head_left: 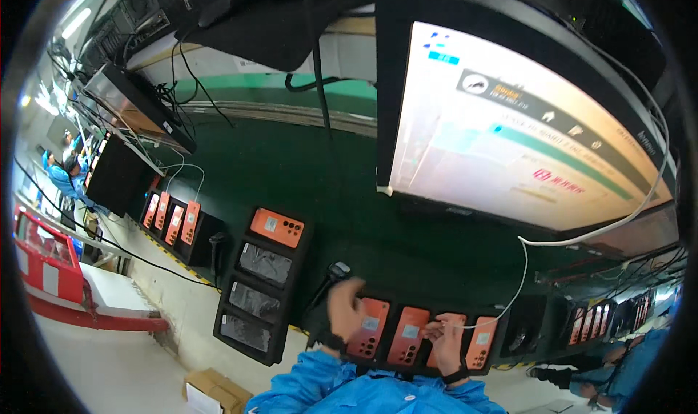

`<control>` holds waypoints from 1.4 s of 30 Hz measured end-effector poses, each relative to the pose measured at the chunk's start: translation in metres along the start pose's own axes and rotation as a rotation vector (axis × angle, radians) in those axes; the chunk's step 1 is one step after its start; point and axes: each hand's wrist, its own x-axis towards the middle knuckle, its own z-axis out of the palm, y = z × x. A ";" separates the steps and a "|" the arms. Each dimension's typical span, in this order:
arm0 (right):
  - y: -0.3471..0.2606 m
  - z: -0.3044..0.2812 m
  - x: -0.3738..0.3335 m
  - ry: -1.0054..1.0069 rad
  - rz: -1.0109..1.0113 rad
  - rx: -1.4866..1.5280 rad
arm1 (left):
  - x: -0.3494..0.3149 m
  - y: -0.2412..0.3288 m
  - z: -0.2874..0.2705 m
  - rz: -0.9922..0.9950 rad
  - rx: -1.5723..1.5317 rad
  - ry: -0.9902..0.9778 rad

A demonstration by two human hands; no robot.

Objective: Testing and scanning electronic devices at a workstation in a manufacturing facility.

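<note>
— Where are your hands?
— Your right hand (445, 337) pinches a white cable (480, 327) over the third orange phone (454, 317) in the black tray (390, 334); your left hand (345, 308), open and empty, hangs beside the leftmost phone (372, 325).

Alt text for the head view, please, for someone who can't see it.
A person's right hand holds a white cable over a row of four orange phones, while the open left hand is by the leftmost one. A large lit monitor stands at upper right; a black tray lies to the left.
</note>
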 end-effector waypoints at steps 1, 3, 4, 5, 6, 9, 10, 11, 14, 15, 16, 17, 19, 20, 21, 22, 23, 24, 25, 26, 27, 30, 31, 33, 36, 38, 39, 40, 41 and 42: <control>0.007 -0.006 -0.003 0.011 0.012 0.005 | 0.004 -0.020 -0.005 -0.213 0.180 0.104; 0.029 -0.019 -0.008 0.152 0.091 0.143 | -0.007 -0.090 0.007 -0.445 0.354 0.116; 0.034 -0.014 -0.012 0.158 0.103 0.139 | -0.021 -0.131 0.019 -0.470 0.346 0.024; 0.035 -0.007 -0.014 0.151 0.130 0.247 | -0.023 -0.141 0.021 -0.472 0.344 -0.001; 0.038 -0.001 -0.017 0.139 0.155 0.358 | -0.017 -0.148 0.017 -0.534 0.258 -0.176; 0.030 0.017 -0.014 -0.104 0.236 0.186 | -0.023 -0.120 -0.009 -0.529 0.174 -0.318; 0.019 0.031 -0.013 -0.201 0.290 0.054 | -0.021 -0.096 -0.026 -0.460 0.173 -0.269; 0.014 0.039 -0.013 -0.223 0.307 -0.118 | -0.027 -0.070 -0.043 -0.402 0.059 -0.207; 0.030 0.049 -0.009 -0.278 0.085 -0.360 | -0.070 0.001 -0.089 -0.357 -0.183 -0.164; 0.016 0.066 -0.011 -0.281 0.152 -0.366 | -0.081 0.009 -0.093 -0.360 -0.168 -0.257; 0.018 0.067 -0.007 -0.280 0.156 -0.364 | -0.089 0.016 -0.093 -0.361 -0.159 -0.353; 0.024 0.067 -0.001 -0.297 0.149 -0.402 | -0.092 0.024 -0.092 -0.493 -0.099 -0.486; 0.030 0.072 0.000 -0.320 0.167 -0.423 | -0.104 0.023 -0.082 -0.482 -0.113 -0.449; 0.033 0.073 0.002 -0.322 0.169 -0.424 | -0.108 0.021 -0.079 -0.464 -0.129 -0.415; 0.038 0.071 0.005 -0.360 0.138 -0.475 | -0.104 0.026 -0.081 -0.472 -0.127 -0.434; 0.041 0.070 0.008 -0.396 0.106 -0.526 | -0.104 0.026 -0.080 -0.473 -0.129 -0.436; 0.046 0.070 0.006 -0.352 0.130 -0.477 | -0.104 0.026 -0.079 -0.451 -0.166 -0.429; 0.052 0.069 0.008 -0.349 0.127 -0.479 | -0.104 0.026 -0.077 -0.427 -0.203 -0.420; 0.059 0.067 0.010 -0.353 0.081 -0.448 | -0.103 0.026 -0.078 -0.422 -0.206 -0.422; 0.066 0.066 0.013 -0.355 0.034 -0.418 | -0.102 0.027 -0.080 -0.424 -0.194 -0.427; 0.069 0.067 0.015 -0.358 0.025 -0.385 | -0.101 0.030 -0.081 -0.423 -0.184 -0.436; 0.071 0.076 0.015 -0.347 0.041 -0.518 | -0.102 0.031 -0.089 -0.453 -0.207 -0.454; 0.070 0.083 0.016 -0.321 0.020 -0.545 | -0.104 0.023 -0.089 -0.440 -0.198 -0.456; 0.064 0.091 0.014 -0.290 0.018 -0.543 | -0.101 0.014 -0.097 -0.432 -0.186 -0.489; 0.054 0.102 0.012 -0.181 -0.072 -0.620 | -0.108 -0.030 -0.095 -0.468 -0.145 -0.493; 0.053 0.104 0.015 -0.194 -0.114 -0.752 | -0.090 -0.020 -0.100 -0.401 -0.316 -0.318; 0.049 0.105 0.015 -0.162 -0.129 -0.767 | -0.081 -0.021 -0.107 -0.629 -0.286 -0.516; 0.044 0.110 0.013 -0.133 -0.143 -0.786 | -0.074 -0.014 -0.108 -0.532 -0.382 -0.466; 0.035 0.120 0.008 -0.148 -0.106 -0.785 | -0.088 -0.039 -0.098 -0.419 -0.382 -0.294; 0.032 0.122 0.008 -0.148 -0.070 -0.782 | -0.089 -0.054 -0.087 -0.249 -0.445 -0.185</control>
